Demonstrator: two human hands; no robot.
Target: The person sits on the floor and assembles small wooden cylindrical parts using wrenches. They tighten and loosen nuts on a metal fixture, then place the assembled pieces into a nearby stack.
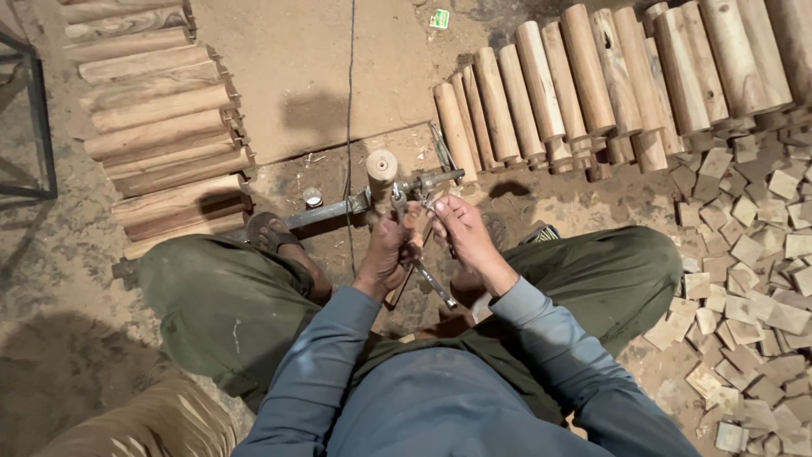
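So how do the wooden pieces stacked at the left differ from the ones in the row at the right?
The left stack holds rough, squared, darker streaked lengths lying crosswise; the right row holds smooth, rounded, paler cylinders lying more lengthwise, each with a narrower stub at its near end. Both are wood, laid side by side on the dirt floor.

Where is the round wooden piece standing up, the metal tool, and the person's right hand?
round wooden piece (381, 166), head view, on its flat round top.
metal tool (434, 284), head view, on its thin shaft.
right hand (459, 228), head view, on its back.
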